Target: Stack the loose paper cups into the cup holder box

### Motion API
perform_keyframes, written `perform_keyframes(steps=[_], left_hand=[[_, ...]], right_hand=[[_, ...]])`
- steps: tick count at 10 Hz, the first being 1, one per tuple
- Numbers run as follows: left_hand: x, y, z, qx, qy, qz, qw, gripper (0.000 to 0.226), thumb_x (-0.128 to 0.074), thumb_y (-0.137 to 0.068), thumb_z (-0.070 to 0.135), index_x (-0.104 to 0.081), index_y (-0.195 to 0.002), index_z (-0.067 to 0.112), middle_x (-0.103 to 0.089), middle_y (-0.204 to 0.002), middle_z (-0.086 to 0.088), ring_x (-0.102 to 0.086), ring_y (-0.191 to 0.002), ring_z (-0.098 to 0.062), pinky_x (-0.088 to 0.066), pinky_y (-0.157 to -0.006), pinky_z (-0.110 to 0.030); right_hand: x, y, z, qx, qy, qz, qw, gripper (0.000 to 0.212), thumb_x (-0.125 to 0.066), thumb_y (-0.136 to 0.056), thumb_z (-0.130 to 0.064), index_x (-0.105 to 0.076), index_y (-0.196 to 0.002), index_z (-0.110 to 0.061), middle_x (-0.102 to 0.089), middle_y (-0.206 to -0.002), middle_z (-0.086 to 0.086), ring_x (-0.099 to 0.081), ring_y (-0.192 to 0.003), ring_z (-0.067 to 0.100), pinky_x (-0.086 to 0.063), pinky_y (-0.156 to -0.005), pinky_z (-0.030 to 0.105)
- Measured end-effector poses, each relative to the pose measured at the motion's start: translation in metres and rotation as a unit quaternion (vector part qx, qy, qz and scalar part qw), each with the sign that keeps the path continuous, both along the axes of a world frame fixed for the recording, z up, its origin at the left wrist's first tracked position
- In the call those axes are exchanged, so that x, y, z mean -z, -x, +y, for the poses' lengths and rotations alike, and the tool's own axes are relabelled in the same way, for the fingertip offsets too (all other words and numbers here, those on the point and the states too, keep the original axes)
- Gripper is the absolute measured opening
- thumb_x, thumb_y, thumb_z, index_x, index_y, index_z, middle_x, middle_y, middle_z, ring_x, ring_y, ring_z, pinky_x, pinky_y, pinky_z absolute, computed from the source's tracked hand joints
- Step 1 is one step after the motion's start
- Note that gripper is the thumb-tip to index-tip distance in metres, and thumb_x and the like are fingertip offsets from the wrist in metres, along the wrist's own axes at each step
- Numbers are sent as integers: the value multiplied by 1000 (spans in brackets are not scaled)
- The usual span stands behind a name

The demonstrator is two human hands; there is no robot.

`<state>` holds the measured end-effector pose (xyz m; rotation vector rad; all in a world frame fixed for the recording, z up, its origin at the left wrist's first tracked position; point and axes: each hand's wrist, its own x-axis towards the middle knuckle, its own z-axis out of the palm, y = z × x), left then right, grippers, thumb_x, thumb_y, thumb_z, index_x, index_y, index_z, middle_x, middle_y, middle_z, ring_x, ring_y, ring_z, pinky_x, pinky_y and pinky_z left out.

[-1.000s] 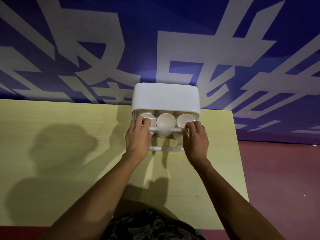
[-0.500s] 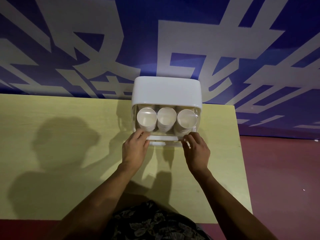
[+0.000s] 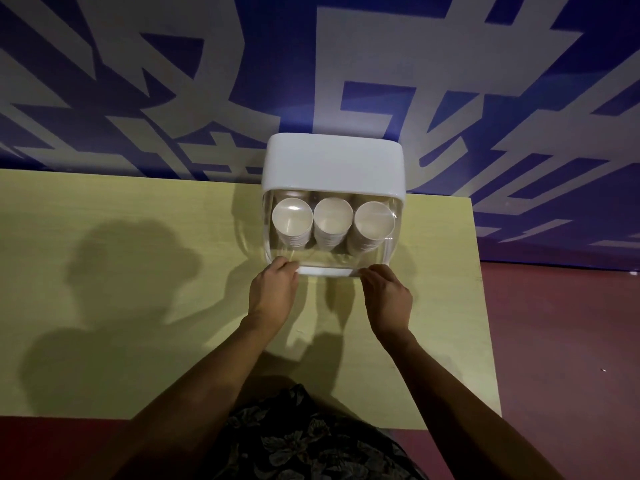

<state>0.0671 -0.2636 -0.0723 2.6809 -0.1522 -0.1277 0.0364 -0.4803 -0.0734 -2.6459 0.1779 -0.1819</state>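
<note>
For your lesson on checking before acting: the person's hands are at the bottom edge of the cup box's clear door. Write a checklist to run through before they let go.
1. Three cup stacks inside the box: ok, side by side behind the door.
2. Clear door down over the front: ok, its edge seems to meet the base; whether it latched, cannot tell.
3. Left hand at the door's lower left corner: ok, fingertips touch it.
4. Right hand at the lower right corner: ok.
5. Loose cups left on the table: ok, none in view.
6. Box fully on the table: ok.
</note>
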Motion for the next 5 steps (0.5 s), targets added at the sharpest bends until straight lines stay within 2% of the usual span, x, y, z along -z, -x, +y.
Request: perform_keyframes(steps=[1,2,3,4,5], left_hand=[[-7,4,-1,-2,15,22,1000,25,-57,-91,16,-66,-114,13,-60,-107,-4,-63,-89,-26,-52,-75,-35],[-14,5,4,-10,31,31,999,28,-55,-92,22,-65,-116,13,-59,-112,-3,-59,-98,-24,-50,-82,-34],[-35,6,16,-2,59,31,998,24,-56,-92,25,-67,-111,15,-62,-109,-2,-60,-96,-23,-47,-80,-31],[-73,-6,34,19,132,-8,991,16,-59,-91,22,-69,-102,18,-65,-96,1,-61,-86,-19,-50,-75,-31],[-135,-18,55,7,220,-51,974,19,-60,-92,24,-69,-109,20,-67,-99,6,-61,-86,-7,-55,-79,-29]], right_hand=[[-6,3,5,7,-17,31,999,18,-71,-83,-14,-73,-97,-25,-65,-95,-6,-65,-71,21,-45,-51,26],[-11,4,8,3,5,55,998,21,-66,-88,-22,-70,-109,-24,-64,-111,-6,-65,-92,21,-50,-63,29],[-32,6,12,1,-3,67,998,20,-59,-93,-30,-69,-108,-22,-64,-115,-5,-63,-95,19,-52,-70,31],[-73,-5,22,-1,-60,19,998,13,-61,-92,-25,-70,-99,-19,-68,-105,0,-65,-83,21,-49,-67,29],[-135,-13,38,-18,-147,-25,989,22,-60,-93,-26,-69,-111,-18,-69,-110,-2,-65,-85,10,-52,-75,25]])
